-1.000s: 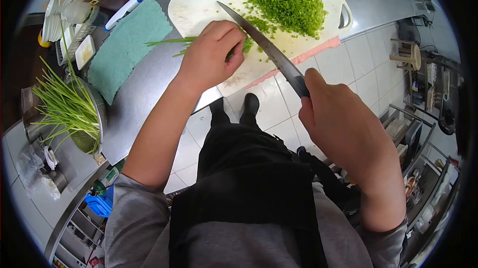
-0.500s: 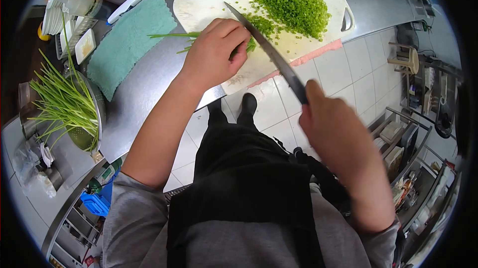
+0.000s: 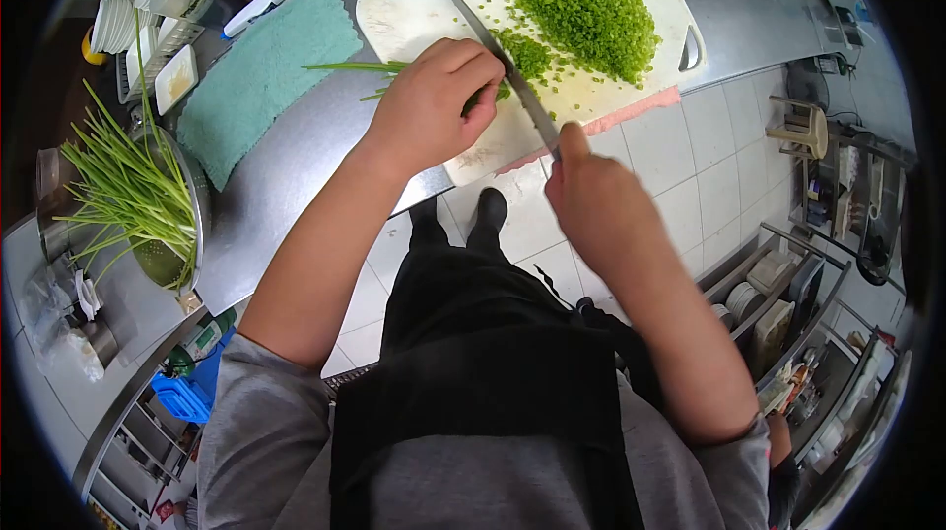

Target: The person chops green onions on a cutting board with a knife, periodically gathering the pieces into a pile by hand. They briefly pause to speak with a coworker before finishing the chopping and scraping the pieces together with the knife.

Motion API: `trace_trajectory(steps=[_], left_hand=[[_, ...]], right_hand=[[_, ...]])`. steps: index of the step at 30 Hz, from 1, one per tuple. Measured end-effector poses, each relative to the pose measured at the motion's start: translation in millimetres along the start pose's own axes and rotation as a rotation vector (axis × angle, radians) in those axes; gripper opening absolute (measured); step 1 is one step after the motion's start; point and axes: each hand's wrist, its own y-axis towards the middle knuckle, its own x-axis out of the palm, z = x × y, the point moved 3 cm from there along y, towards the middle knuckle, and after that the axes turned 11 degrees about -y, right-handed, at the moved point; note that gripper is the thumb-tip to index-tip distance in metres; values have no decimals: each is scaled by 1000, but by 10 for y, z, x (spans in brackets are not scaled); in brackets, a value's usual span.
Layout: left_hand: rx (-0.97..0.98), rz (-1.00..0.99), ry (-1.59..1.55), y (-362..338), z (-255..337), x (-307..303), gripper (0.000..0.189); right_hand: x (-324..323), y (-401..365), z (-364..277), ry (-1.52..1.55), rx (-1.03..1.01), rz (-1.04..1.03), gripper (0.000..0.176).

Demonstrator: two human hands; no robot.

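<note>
My left hand [image 3: 439, 101] is closed over a bunch of green onions [image 3: 370, 67], pressed down at the left part of the white cutting board [image 3: 404, 13]. The stalks stick out to the left of the hand, past the board's edge. In my right hand [image 3: 596, 195] is the handle of a long kitchen knife [image 3: 496, 49]. Its blade slants up and left across the board, close beside the left fingertips. A heap of chopped green onion [image 3: 591, 23] lies right of the blade, with loose bits scattered around it.
Left of the board a green cloth [image 3: 261, 77] lies on the steel counter [image 3: 281, 165]. A colander [image 3: 202, 205] of whole green onions [image 3: 133, 185] stands at the counter's left corner. A pink cloth [image 3: 631, 111] shows under the board's near edge. Shelving stands at right.
The knife and my right hand have moved left and toward the counter, bringing the blade's tip farther up the board. My left hand stays on the green onions, nearly in place.
</note>
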Motion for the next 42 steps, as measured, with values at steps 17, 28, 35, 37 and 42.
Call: trace_trajectory(steps=[17,28,35,37,42], left_hand=[[42,53,68,-28,-15,24,20],[1,28,33,-53,-8,-53,19],[16,10,44,-122,-33,-65,16],[17,-6,40,-116,-46,-62,16],[26,2,129,-110,-12,-80,17]], right_hand=[[155,-29,-95,25,57,-40,21],[116,-55,-165,1,103,-124,21],[-226,-85,-89,56,46,-122,19],[-505,-164,-63,59,14,-123,18],[-292,-310,-131,85,112,-225,16]])
